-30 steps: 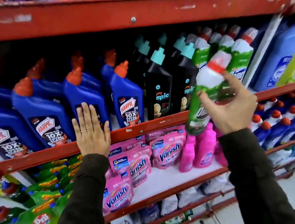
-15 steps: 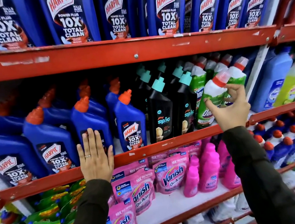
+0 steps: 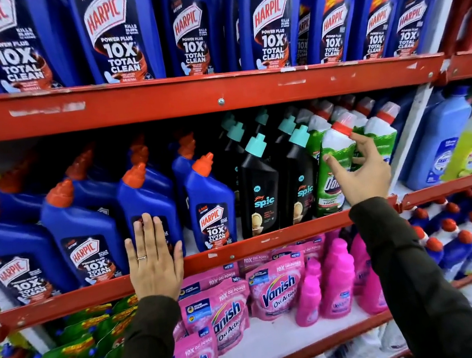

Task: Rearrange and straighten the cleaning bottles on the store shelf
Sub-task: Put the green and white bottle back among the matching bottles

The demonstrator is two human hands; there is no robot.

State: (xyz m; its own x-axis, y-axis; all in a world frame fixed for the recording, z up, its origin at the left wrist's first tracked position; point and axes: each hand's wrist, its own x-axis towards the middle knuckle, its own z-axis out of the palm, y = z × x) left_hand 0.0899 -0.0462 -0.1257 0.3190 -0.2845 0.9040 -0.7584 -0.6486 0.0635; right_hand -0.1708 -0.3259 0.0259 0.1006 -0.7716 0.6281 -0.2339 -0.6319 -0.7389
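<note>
A green-and-white bottle with a red cap (image 3: pixel 334 151) stands upright at the front of the middle shelf (image 3: pixel 268 241), right of two black Spic bottles (image 3: pixel 261 193). My right hand (image 3: pixel 364 174) is beside it, fingers spread, with thumb and fingertips just touching its shoulder and neck. My left hand (image 3: pixel 154 266) lies flat and open against the shelf's red edge, fingertips on the label of a blue Harpic bottle (image 3: pixel 148 203). More blue Harpic bottles (image 3: pixel 211 209) with orange caps fill the shelf's left half, some of them tilted.
Large blue Harpic bottles (image 3: pixel 117 34) line the top shelf. Pink Vanish pouches (image 3: pixel 278 291) and pink bottles (image 3: pixel 337 280) sit on the shelf below, with green pouches (image 3: pixel 80 352) at lower left. Light-blue and yellow bottles (image 3: pixel 441 137) stand in the bay to the right.
My right hand carried the green-and-white bottle up from in front of the shelf and stood it on the middle shelf, then its fingers spread. The camera tilted up. My left hand stayed put.
</note>
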